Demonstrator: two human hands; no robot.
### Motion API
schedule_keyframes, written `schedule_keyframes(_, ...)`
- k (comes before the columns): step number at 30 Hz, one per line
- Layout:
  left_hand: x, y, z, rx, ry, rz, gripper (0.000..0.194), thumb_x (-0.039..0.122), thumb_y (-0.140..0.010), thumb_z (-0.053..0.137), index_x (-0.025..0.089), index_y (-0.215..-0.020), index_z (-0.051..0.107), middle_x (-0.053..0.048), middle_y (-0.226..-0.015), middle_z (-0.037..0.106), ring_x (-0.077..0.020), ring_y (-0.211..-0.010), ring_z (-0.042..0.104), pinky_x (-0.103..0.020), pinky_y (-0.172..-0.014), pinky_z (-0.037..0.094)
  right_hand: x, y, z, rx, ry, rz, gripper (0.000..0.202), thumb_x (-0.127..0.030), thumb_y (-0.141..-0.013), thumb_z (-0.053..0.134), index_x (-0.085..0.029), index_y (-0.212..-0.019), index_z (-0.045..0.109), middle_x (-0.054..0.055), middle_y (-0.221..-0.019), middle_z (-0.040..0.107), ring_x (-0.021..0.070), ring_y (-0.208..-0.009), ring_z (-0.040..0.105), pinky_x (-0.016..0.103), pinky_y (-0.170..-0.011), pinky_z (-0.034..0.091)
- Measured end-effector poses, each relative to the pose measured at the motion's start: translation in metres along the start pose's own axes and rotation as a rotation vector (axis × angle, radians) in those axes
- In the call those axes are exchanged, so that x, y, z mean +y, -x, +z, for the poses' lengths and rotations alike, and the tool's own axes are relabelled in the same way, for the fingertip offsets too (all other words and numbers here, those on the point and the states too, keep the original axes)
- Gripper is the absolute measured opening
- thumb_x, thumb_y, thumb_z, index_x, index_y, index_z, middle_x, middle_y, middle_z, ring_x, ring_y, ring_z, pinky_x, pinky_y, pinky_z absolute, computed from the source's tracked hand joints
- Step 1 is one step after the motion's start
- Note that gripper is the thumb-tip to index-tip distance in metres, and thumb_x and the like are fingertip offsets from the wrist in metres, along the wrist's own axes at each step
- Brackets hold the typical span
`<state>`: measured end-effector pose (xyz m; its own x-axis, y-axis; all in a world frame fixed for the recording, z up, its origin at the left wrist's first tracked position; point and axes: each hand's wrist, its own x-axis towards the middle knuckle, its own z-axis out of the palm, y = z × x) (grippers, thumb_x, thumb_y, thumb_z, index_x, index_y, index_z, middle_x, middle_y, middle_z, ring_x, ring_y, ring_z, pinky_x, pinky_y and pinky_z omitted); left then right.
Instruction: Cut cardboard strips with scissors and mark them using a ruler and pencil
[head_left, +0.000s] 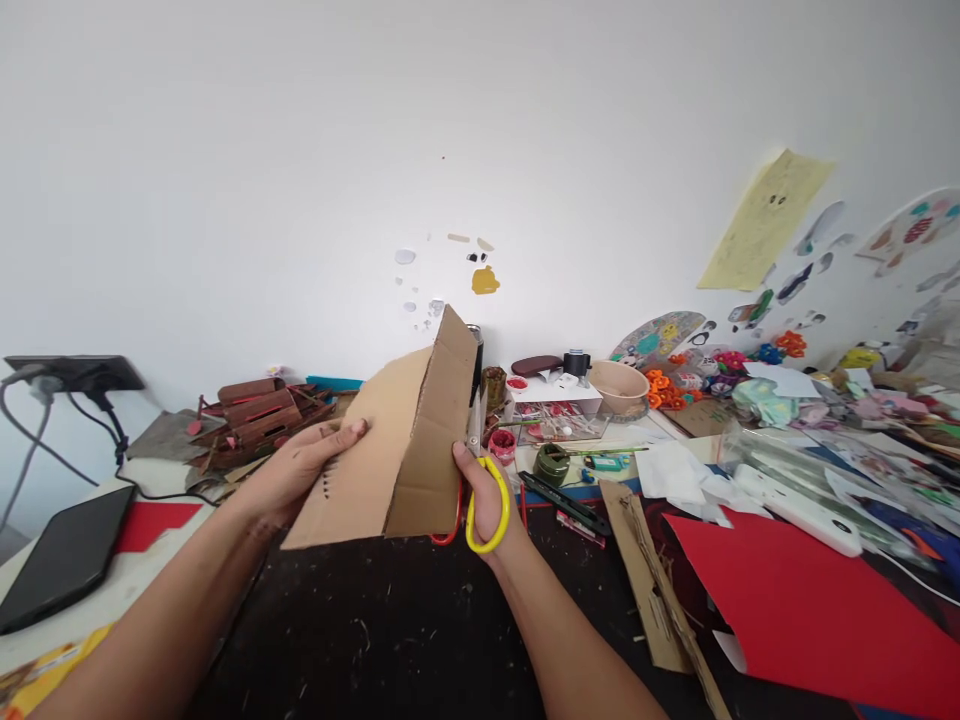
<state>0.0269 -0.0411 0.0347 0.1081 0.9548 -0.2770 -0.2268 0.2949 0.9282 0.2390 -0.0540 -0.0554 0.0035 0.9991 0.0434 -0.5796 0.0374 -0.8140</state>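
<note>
A folded piece of brown cardboard (382,450) is held up in front of me, tilted, above the dark work surface. My left hand (311,455) grips its left side, thumb on the near face and fingers hidden behind. At the right edge, my right hand (487,505) holds scissors (501,520) with one yellow handle loop; a red loop shows partly under the cardboard. The blades point upward beside the cardboard's narrow folded flap (435,430). Whether the blades touch the flap, I cannot tell. My right thumb lies near the scissors' pivot.
Cardboard strips (649,580) and a red sheet (817,610) lie to the right. A black utility knife (566,505) and a green jar (552,463) sit behind my right hand. To the left are a black tablet (67,555) and a power strip (75,373) with cables.
</note>
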Motion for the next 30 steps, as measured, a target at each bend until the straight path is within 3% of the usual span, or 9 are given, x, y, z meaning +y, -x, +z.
schedule_keyframes(4, 0.016, 0.007, -0.012, -0.002, -0.123, 0.082, 0.060, 0.048, -0.053, 0.104, 0.017, -0.097, 0.078, -0.011, -0.082, 0.084, -0.0234, -0.059, 0.076, -0.030, -0.052, 0.063, 0.000, -0.003, -0.003, 0.041, 0.039, -0.010, 0.042, -0.053, -0.083, 0.085, -0.018, -0.104, 0.079, 0.008, -0.099, 0.084, 0.0282, -0.091, 0.078, 0.038, -0.084, 0.062)
schedule_keyframes(8, 0.025, 0.012, -0.017, 0.018, -0.360, 0.156, 0.067, 0.050, -0.051, 0.102, 0.018, -0.104, 0.076, -0.013, -0.095, 0.086, -0.0304, -0.071, 0.080, -0.035, -0.058, 0.065, -0.005, -0.003, -0.003, 0.060, 0.077, -0.036, 0.047, -0.055, -0.080, 0.086, -0.017, -0.108, 0.077, 0.010, -0.100, 0.083, 0.0293, -0.088, 0.078, 0.039, -0.080, 0.061)
schedule_keyframes(11, 0.028, 0.011, -0.020, 0.083, -0.579, 0.264, 0.064, 0.054, -0.054, 0.097, 0.020, -0.103, 0.076, -0.012, -0.099, 0.086, -0.0340, -0.082, 0.081, -0.035, -0.062, 0.065, -0.004, -0.003, -0.006, 0.080, 0.237, -0.097, 0.044, -0.058, -0.083, 0.082, -0.019, -0.102, 0.075, 0.008, -0.098, 0.081, 0.0279, -0.088, 0.075, 0.037, -0.080, 0.059)
schedule_keyframes(14, 0.028, 0.006, -0.025, 0.161, -0.905, 0.393, 0.057, 0.063, -0.072, 0.080, 0.020, -0.109, 0.075, -0.013, -0.110, 0.085, -0.0362, -0.096, 0.080, -0.039, -0.078, 0.064, 0.001, -0.003, -0.009, 0.084, 0.467, -0.182, 0.037, -0.057, -0.088, 0.074, -0.020, -0.091, 0.071, 0.006, -0.087, 0.077, 0.0247, -0.081, 0.070, 0.034, -0.075, 0.056)
schedule_keyframes(17, 0.020, 0.000, -0.023, 0.219, -1.284, 0.458, 0.057, 0.059, -0.089, 0.057, 0.017, -0.123, 0.072, -0.016, -0.121, 0.082, -0.0400, -0.109, 0.077, -0.044, -0.091, 0.059, 0.003, 0.001, -0.005, 0.058, 0.705, -0.262, 0.031, -0.051, -0.092, 0.066, -0.021, -0.085, 0.066, 0.003, -0.076, 0.070, 0.0212, -0.070, 0.062, 0.031, -0.068, 0.050)
schedule_keyframes(22, -0.017, -0.001, 0.009, 0.307, -1.713, 0.359, 0.055, 0.046, -0.099, 0.039, 0.011, -0.135, 0.063, -0.021, -0.097, 0.083, -0.0423, -0.090, 0.079, -0.044, -0.075, 0.056, 0.003, 0.012, 0.006, 0.039, 1.038, -0.376, 0.024, -0.041, -0.090, 0.066, -0.023, -0.077, 0.058, 0.002, -0.070, 0.064, 0.0196, -0.065, 0.056, 0.029, -0.063, 0.042)
schedule_keyframes(26, -0.034, -0.004, 0.020, 0.240, -1.729, 0.395, 0.052, 0.042, -0.101, 0.036, 0.013, -0.135, 0.061, -0.019, -0.093, 0.083, -0.0403, -0.086, 0.079, -0.041, -0.071, 0.054, 0.003, 0.015, 0.009, 0.015, 1.070, -0.319, 0.020, -0.039, -0.089, 0.068, -0.023, -0.080, 0.059, 0.001, -0.069, 0.062, 0.0194, -0.064, 0.054, 0.029, -0.062, 0.039)
schedule_keyframes(30, -0.014, -0.010, 0.000, 0.188, -1.389, 0.482, 0.058, 0.058, -0.095, 0.044, 0.017, -0.128, 0.069, -0.018, -0.115, 0.083, -0.0394, -0.103, 0.079, -0.042, -0.083, 0.057, -0.002, 0.009, 0.003, 0.007, 0.876, -0.277, 0.028, -0.045, -0.091, 0.068, -0.022, -0.079, 0.058, -0.001, -0.069, 0.060, 0.0176, -0.063, 0.052, 0.028, -0.061, 0.040)
